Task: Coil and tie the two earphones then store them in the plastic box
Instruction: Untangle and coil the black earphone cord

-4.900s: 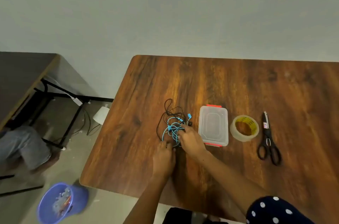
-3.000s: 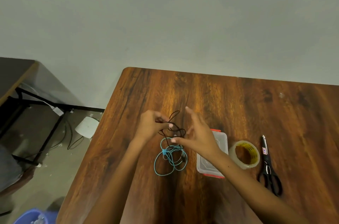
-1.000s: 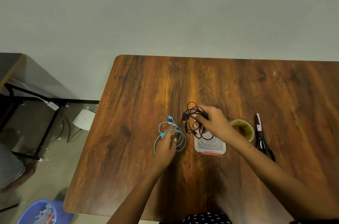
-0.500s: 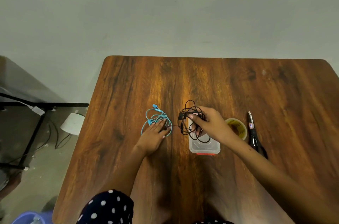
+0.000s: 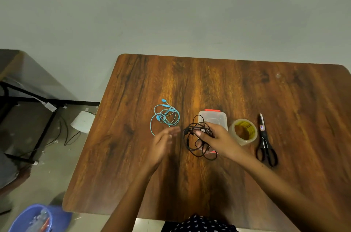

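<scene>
Your right hand pinches the tangled black earphones in curled fingers, lifted in front of the plastic box, likely so the loops hang free for coiling, while the blue earphones lie loose on the table, further left and apart, waiting their turn. Your left hand hovers beside the black cord, palm turned inward, fingers straight and holding nothing, seemingly ready to catch a strand.
</scene>
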The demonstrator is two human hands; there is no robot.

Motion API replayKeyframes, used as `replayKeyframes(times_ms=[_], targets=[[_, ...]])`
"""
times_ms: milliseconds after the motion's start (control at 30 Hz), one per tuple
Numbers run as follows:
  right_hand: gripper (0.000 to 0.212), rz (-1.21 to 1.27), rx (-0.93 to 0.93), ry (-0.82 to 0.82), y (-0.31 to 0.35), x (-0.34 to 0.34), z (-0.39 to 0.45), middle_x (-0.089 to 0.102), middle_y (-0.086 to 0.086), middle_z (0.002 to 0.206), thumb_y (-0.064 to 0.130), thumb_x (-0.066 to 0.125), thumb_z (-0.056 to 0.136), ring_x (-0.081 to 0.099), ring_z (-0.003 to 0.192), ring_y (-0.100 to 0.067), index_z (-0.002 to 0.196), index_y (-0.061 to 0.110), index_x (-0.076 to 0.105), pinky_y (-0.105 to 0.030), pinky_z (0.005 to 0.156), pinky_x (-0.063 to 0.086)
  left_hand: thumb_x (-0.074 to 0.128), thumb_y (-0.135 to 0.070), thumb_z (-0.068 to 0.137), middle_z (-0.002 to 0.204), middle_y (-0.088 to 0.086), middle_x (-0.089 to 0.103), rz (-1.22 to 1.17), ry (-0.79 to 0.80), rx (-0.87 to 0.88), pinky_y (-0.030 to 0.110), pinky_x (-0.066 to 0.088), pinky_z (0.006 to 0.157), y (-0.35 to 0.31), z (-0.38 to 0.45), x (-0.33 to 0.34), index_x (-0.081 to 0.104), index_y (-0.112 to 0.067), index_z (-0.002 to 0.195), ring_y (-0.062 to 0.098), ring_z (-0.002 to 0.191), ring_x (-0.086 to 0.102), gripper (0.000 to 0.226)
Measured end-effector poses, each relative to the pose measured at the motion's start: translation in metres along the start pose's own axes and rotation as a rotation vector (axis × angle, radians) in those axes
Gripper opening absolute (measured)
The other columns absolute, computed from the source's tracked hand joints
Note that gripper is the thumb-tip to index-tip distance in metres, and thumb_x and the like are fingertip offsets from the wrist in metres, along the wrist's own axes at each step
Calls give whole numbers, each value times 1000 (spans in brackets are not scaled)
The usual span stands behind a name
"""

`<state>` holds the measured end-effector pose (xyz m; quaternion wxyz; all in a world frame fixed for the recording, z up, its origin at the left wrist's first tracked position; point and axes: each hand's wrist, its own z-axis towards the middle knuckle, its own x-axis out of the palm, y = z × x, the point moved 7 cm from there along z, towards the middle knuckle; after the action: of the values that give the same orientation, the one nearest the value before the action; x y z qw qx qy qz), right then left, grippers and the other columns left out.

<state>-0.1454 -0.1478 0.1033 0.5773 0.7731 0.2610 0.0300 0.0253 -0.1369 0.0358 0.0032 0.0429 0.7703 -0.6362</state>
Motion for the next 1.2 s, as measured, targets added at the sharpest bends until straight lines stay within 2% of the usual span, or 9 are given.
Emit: replayKeyframes(times_ms=[133, 300, 433, 567, 667, 800, 1033, 1133, 1200], targets=[[13, 105, 5, -19, -1, 7, -7, 70, 9, 64, 16, 51, 96, 64, 58, -2, 101, 19, 62, -15, 56, 51, 41, -16, 87, 114, 5, 69, -122, 196, -138, 26, 47, 89, 6, -27, 19, 59, -8, 121, 16, 107, 63, 39], [21, 317, 165, -34, -8, 13, -20, 67, -1, 67, 25, 48, 98, 57, 51, -8, 105, 13, 63, -18, 48, 47, 57, -8, 87, 100, 17, 68, -165, 305, -105, 31, 47, 90, 7, -48, 26, 61, -2, 115, 27, 99, 63, 29], [21, 353, 221, -32, -15, 15, -27, 67, 0, 68, 27, 49, 98, 57, 50, -7, 105, 14, 64, -17, 46, 46, 60, -3, 89, 89, 7, 70, -159, 258, -48, 26, 48, 85, -4, -56, 19, 67, -7, 108, 26, 94, 64, 20], [20, 356, 214, -8, -19, 21, -31, 68, -4, 73, 25, 50, 97, 57, 53, -8, 106, 16, 65, -20, 51, 48, 46, 6, 92, 107, 4, 70, -94, 206, -42, 18, 45, 86, -17, -55, 20, 63, 2, 116, 9, 102, 63, 30], [22, 331, 191, 12, -18, 26, -31, 69, -4, 78, 26, 51, 97, 58, 58, -10, 108, 16, 66, -23, 56, 49, 48, -7, 95, 106, 3, 71, -115, 180, -5, 23, 48, 88, -32, -53, 22, 67, -2, 112, 13, 102, 64, 25], [20, 308, 159, -1, -14, 28, -31, 68, -8, 78, 25, 51, 97, 59, 57, -10, 109, 15, 64, -22, 53, 50, 61, -14, 87, 90, 6, 71, -170, 126, -1, 22, 52, 72, -42, -53, 24, 67, 4, 104, 13, 83, 66, 26], [39, 363, 186, 48, -29, 24, -41, 70, -13, 105, 14, 63, 89, 71, 85, -31, 125, 22, 51, -32, 60, 57, 67, 3, 81, 73, 7, 72, -128, -86, 53, 19, 51, 62, -42, -51, 10, 72, -1, 85, 11, 65, 65, 8], [57, 263, 218, 47, -38, 12, -48, 66, -11, 113, 17, 75, 79, 69, 97, -29, 128, 26, 48, -39, 73, 57, 71, -1, 79, 74, 11, 72, -90, -88, 79, 22, 51, 63, -46, -56, 10, 73, 1, 85, 14, 66, 65, 6], [50, 208, 205, 10, -38, 3, -52, 65, -6, 113, 13, 77, 76, 65, 101, -23, 118, 27, 53, -37, 72, 56, 72, -2, 78, 75, 10, 73, -59, -88, 98, 22, 50, 63, -48, -58, 10, 74, 1, 85, 14, 67, 65, 8]])
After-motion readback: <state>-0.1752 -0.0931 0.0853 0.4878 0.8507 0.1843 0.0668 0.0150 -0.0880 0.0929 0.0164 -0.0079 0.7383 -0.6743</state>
